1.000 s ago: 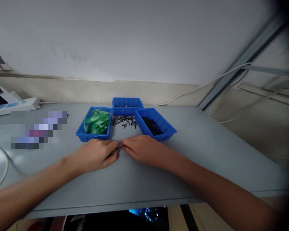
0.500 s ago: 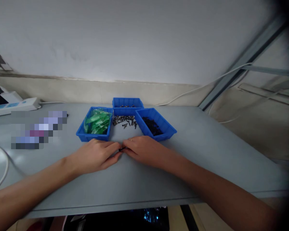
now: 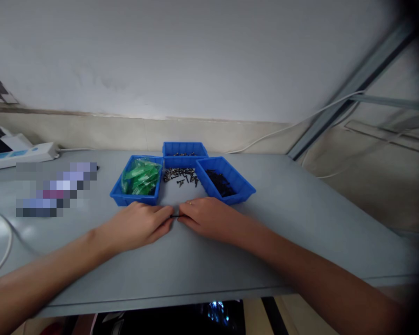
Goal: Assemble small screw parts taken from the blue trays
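Note:
Fingertips of my left hand (image 3: 142,224) and my right hand (image 3: 208,218) are pinched close together above the grey table. Between them runs a thin black rod-like piece (image 3: 175,216), gripped at both ends; the fingers hide most of it, so its exact kind is unclear. Just beyond my left hand sits a blue bin (image 3: 123,200) with green pieces in a clear plastic bag (image 3: 142,177). Past my right hand, an angled blue bin (image 3: 242,186) holds many small black parts (image 3: 219,182). A loose pile of small screw-like parts (image 3: 181,175) lies between the bins.
A third blue bin (image 3: 185,162), with small metallic parts in it, stands behind the pile. On the left are a white power strip (image 3: 38,152), a blurred-out object (image 3: 59,188) and a white cable (image 3: 10,237). A metal frame post (image 3: 328,107) rises at right.
My left hand has drawn slightly left, widening the gap between the fingertips. The black piece now shows as a thin line across that gap. The bins have stayed put.

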`<state>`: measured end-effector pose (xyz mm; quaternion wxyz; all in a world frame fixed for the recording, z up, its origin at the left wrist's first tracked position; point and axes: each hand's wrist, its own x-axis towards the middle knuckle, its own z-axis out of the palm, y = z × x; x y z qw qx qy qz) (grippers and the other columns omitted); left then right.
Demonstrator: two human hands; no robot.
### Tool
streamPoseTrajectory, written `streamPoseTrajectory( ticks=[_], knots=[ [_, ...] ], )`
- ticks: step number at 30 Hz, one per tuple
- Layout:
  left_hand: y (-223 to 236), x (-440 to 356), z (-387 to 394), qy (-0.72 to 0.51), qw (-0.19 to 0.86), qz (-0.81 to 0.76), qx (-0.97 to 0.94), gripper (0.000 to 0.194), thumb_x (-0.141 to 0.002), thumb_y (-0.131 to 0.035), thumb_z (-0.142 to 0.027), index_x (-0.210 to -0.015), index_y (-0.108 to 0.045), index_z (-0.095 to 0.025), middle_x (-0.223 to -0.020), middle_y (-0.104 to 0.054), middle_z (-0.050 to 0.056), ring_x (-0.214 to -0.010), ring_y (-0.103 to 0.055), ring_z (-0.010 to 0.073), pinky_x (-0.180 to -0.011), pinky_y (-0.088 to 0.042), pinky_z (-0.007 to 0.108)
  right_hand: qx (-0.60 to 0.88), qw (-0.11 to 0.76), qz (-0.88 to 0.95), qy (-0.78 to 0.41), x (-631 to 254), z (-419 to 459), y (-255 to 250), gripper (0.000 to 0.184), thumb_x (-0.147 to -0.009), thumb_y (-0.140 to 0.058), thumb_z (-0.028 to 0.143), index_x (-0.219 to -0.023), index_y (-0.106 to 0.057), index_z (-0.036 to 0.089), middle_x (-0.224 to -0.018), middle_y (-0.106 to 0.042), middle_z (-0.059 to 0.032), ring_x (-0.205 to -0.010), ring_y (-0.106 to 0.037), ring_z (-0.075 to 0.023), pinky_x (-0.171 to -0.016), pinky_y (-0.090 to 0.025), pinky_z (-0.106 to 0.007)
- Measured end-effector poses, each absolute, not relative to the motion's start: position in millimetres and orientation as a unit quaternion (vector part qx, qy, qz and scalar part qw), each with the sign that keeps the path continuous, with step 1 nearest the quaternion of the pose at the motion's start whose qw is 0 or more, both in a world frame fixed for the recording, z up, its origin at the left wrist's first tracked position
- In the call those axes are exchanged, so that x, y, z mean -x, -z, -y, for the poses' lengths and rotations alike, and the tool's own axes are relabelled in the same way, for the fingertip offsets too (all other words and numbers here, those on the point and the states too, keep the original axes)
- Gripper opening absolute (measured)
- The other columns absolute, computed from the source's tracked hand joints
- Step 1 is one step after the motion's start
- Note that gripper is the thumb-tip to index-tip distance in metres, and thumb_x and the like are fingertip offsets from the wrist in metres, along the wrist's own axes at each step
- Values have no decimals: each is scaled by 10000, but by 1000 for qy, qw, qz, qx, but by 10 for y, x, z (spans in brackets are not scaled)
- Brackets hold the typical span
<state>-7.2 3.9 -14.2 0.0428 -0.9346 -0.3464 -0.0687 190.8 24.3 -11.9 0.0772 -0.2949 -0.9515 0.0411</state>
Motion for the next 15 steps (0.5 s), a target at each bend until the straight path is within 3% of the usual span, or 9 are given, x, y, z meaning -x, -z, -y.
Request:
streamPoseTrajectory(
  ticks=[15],
  knots=[
    [161,77,-54,31,37,362,931,207,-903,-337,-285,-801,-480,-175,-650,-598,-17,-550,-583,147,-454,-338,247,279,76,957,-26,-1871,-189,33,201,-887,-409,267,-807,-556,156,-750,-611,-20,-679,-550,-137,-590,-351,-255]
  ],
)
